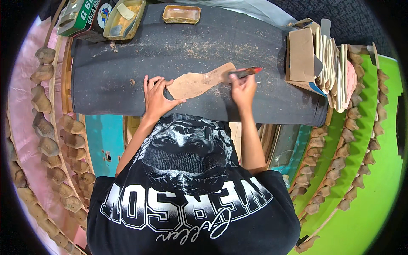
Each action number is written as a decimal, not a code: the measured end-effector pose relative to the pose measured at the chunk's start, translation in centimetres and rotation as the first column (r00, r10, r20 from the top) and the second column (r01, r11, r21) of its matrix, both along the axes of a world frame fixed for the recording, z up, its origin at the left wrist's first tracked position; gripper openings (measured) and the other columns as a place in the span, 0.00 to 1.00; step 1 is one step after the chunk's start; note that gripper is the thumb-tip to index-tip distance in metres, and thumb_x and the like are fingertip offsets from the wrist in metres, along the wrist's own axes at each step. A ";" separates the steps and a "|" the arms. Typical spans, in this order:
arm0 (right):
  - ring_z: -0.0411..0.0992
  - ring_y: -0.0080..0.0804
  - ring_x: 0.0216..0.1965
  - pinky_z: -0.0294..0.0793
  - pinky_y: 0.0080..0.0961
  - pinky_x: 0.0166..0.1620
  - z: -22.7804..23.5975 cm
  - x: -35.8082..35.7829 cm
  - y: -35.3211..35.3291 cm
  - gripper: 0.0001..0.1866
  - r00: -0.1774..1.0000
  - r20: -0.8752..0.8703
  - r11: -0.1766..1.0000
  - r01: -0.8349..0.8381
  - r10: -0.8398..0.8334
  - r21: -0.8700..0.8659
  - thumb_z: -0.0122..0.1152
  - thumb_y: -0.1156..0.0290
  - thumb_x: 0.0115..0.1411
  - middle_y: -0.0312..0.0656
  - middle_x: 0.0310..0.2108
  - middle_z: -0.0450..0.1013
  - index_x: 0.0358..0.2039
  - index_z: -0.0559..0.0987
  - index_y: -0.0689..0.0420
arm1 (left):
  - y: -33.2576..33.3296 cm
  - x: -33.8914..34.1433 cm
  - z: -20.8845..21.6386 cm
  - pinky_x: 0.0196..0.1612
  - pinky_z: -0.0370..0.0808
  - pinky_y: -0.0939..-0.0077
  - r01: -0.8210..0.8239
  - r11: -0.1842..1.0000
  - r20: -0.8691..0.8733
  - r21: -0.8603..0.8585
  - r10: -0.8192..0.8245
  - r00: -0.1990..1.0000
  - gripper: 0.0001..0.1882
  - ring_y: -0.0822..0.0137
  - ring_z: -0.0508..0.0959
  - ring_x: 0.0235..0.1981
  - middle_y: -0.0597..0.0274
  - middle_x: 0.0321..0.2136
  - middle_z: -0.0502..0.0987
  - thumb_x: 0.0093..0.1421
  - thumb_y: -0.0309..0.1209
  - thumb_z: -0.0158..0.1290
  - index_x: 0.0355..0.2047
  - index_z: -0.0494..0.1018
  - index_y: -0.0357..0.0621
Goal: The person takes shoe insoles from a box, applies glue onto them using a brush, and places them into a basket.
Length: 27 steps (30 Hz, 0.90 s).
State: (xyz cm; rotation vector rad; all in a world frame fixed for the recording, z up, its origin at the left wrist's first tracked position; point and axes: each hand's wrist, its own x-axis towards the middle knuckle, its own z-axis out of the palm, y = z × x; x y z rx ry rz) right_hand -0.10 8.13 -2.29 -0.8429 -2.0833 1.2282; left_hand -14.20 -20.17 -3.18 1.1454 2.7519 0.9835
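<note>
A tan, sole-shaped insole [191, 85] lies slantwise on the dark cloth of the table, its wide end to the left and its narrower end up toward the right. My left hand [157, 95] holds the wide end, the thumb along the near edge and the fingers at the far edge. Closed in my right hand [244, 91] is a short, dark tool with a red end [248, 72]. Its dark part is smeared by motion beside the insole's narrow end, so its exact kind and any contact are unclear.
Shavings litter the dark-covered table [114, 91]. At the back stand a brown tray [182, 20], a shallow container [135, 27] and a green tin [83, 19]. A cardboard box [301, 55] with upright sole pieces is at right. Racks of shoe lasts [42, 97] flank both sides.
</note>
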 end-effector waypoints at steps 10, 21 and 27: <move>0.73 0.57 0.43 0.77 0.46 0.47 2.4 0.4 -5.8 0.15 0.909 0.214 0.776 -0.418 0.358 0.473 0.66 0.81 0.48 0.52 0.40 0.74 0.37 0.75 0.60 | -0.1 -0.1 0.0 0.79 0.46 0.41 0.005 1.000 -0.009 -0.004 -0.005 1.000 0.46 0.55 0.75 0.60 0.52 0.45 0.82 0.34 0.61 0.79 0.48 0.83 0.40; 0.81 0.50 0.36 0.80 0.40 0.43 2.6 0.7 2.4 0.08 0.991 0.000 0.955 0.131 -0.136 0.264 0.65 0.78 0.64 0.53 0.39 0.80 0.43 0.78 0.63 | 0.3 0.3 0.0 0.78 0.46 0.39 0.014 0.999 -0.019 -0.041 -0.015 1.000 0.47 0.54 0.75 0.60 0.52 0.46 0.81 0.33 0.56 0.81 0.49 0.81 0.40; 0.76 0.57 0.38 0.75 0.46 0.41 0.7 -1.8 -5.2 0.08 0.987 -0.006 0.952 -0.154 0.161 0.265 0.66 0.79 0.59 0.53 0.37 0.76 0.38 0.76 0.63 | 2.4 -0.2 0.2 0.78 0.44 0.37 0.060 0.998 0.005 -0.002 -0.060 0.998 0.45 0.53 0.75 0.58 0.55 0.43 0.81 0.37 0.57 0.79 0.48 0.82 0.38</move>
